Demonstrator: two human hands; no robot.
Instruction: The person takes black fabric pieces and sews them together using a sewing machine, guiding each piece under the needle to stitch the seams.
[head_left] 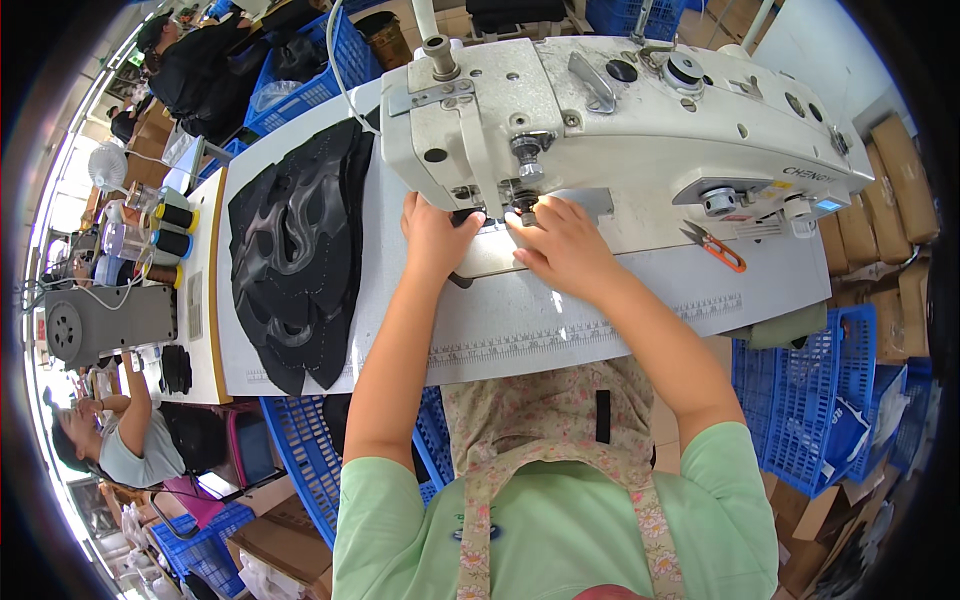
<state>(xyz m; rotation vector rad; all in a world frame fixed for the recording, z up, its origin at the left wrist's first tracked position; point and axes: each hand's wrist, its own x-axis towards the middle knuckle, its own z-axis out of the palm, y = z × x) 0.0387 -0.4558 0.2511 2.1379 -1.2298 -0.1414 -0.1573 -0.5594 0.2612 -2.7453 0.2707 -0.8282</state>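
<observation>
A white industrial sewing machine [600,130] stands across the table in front of me. My left hand [437,235] is left of the needle area, fingers bent around the edge of a small black fabric piece [461,281], which is mostly hidden under the hand and machine head. Close by on the other side, my right hand [560,240] has its curled fingertips right beside the presser foot; what they pinch is too small and covered to make out. On the table to the left lies a pile of black moulded face-shaped pieces [295,240] with cut-out holes and stitched lines.
Orange-handled scissors [722,250] lie on the right of the table. A printed ruler strip [590,325] runs along its front. Blue crates [810,390] stand at the right, below the table and behind it. Thread spools [172,243] are at far left, where other people sit working.
</observation>
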